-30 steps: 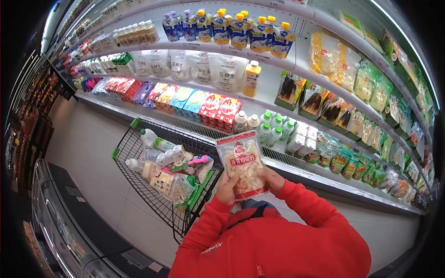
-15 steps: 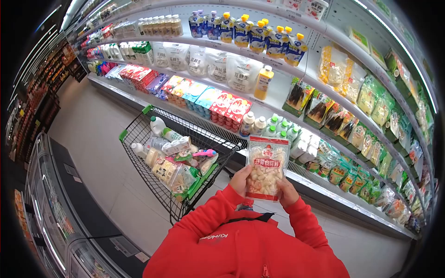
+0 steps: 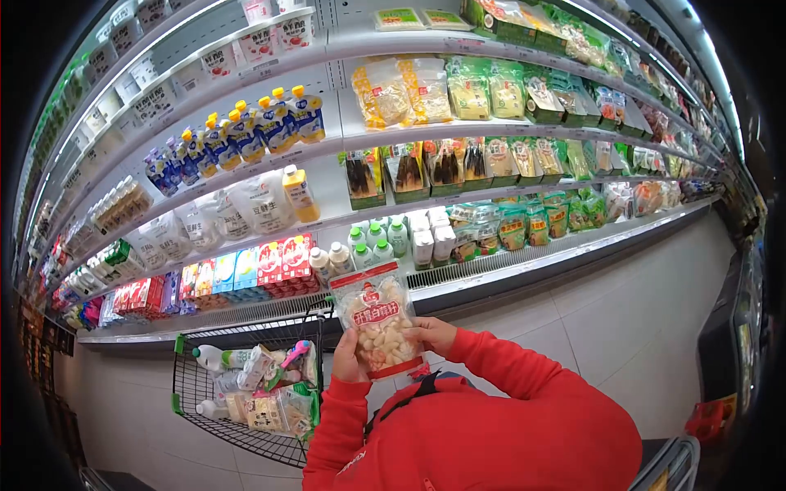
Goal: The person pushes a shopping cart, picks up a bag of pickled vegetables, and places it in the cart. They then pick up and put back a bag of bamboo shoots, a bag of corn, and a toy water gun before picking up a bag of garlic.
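Both my hands hold up a clear bag of garlic cloves with red bands and a red label, tilted slightly in front of my chest. My left hand grips its lower left edge, thumb on the front. My right hand pinches the right edge, with the thumb over the front and the other fingers partly hidden. Just left of the bag stands a wire shopping cart with green corners. Inside it lie a white bottle with a green cap, a clear food package and a pink-handled item.
A long refrigerated shelf unit curves across the view. It carries pouches with yellow caps, white bags, green-capped bottles and bagged goods. Tiled floor runs along its base. A dark case stands at the right.
My view has turned to the right, so more of the right-hand shelves shows and the cart appears lower and farther left. The bag stays in both hands, now leaning a little left.
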The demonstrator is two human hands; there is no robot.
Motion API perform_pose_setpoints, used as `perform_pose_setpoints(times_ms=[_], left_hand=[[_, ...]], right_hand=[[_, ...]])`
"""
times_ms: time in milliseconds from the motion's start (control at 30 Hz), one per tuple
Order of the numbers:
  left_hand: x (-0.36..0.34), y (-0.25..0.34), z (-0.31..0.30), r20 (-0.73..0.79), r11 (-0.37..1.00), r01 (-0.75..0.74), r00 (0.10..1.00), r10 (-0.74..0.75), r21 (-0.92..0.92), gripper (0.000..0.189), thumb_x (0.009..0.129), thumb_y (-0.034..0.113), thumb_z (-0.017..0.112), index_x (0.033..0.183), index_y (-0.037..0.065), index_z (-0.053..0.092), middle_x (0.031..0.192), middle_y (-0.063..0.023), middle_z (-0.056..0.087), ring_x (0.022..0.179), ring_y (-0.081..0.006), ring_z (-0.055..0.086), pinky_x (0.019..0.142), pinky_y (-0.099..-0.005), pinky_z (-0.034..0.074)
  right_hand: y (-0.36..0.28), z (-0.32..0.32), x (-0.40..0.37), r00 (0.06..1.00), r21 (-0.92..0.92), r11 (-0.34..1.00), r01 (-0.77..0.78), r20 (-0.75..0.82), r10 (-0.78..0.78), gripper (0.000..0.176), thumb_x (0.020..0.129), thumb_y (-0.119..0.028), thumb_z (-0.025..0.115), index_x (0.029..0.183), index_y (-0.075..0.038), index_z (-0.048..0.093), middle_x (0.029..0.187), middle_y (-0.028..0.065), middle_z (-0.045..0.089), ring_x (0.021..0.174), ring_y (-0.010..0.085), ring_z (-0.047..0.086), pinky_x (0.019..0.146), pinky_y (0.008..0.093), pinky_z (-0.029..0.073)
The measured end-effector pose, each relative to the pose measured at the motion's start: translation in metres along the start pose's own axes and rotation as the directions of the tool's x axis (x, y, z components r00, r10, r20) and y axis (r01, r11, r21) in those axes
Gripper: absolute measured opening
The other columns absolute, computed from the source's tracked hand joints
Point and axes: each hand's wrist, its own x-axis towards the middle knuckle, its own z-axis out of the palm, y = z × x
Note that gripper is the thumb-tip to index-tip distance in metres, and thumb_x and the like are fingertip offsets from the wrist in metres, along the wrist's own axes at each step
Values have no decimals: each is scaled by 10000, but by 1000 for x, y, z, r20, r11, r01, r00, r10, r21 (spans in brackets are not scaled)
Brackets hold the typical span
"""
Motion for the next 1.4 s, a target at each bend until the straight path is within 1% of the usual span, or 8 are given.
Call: perform_pose_setpoints(times_ms=[233,267,500,667,733,1067,1267,1400], left_hand=[[-4,-6,11,-24,996,39,999,-38,80,313,947,234,391,1132,-5,475,1102,-147,568,980,-265,581,855,-380,477],[-5,-8,8,-23,996,77,997,-76,43,314,944,219,388,1147,-4,474,1122,-150,560,994,-265,575,858,-382,474],[3,-8,19,67,994,-4,998,-3,107,365,939,209,393,1226,-15,429,1204,-144,518,1102,-258,513,963,-384,386],[10,-4,31,55,996,21,998,-26,90,371,944,221,389,1234,-8,417,1215,-135,509,1099,-258,515,950,-381,401],[14,-4,27,81,997,48,995,-52,55,361,945,228,387,1216,-5,438,1180,-137,532,1066,-255,535,934,-380,416],[13,1,21,51,996,92,994,-93,17,334,943,228,404,1196,15,454,1156,-127,547,1046,-243,545,913,-374,431],[1,-13,5,25,984,156,988,-155,-88,327,944,236,398,1179,14,446,1150,-135,547,1036,-257,554,912,-392,441],[-7,-27,-18,4,977,165,986,-166,-137,319,943,258,410,1158,28,460,1124,-123,564,997,-234,576,882,-374,466]], right_hand=[[11,-8,-13,997,-27,999,-43,-59,41,385,915,-243,481,1237,-34,465,1106,63,581,966,152,585,842,300,480],[19,-14,-9,997,-15,1000,-22,-79,21,345,892,-250,511,1186,-72,533,1030,39,609,889,131,598,755,298,497],[7,-17,-11,995,-38,999,25,-99,-28,313,895,-286,506,1068,-35,579,967,39,613,850,116,582,752,262,477],[3,-24,-10,992,-3,999,48,-115,-48,311,894,-283,515,1058,-26,579,988,43,605,876,118,575,788,260,467],[7,-32,-7,989,8,999,36,-146,-34,277,892,-265,517,1038,-40,587,908,30,609,822,118,584,742,262,475],[-10,-22,-14,997,28,999,41,-63,-39,373,891,-216,492,1198,-5,500,1106,73,577,972,133,571,841,279,461],[-15,-17,-18,989,-170,984,-45,-149,19,262,897,-241,507,986,-11,596,882,29,604,779,94,552,731,252,459],[-7,-14,-16,990,-201,976,-78,-131,52,264,894,-247,518,958,-7,607,854,25,598,747,105,549,692,245,450]])
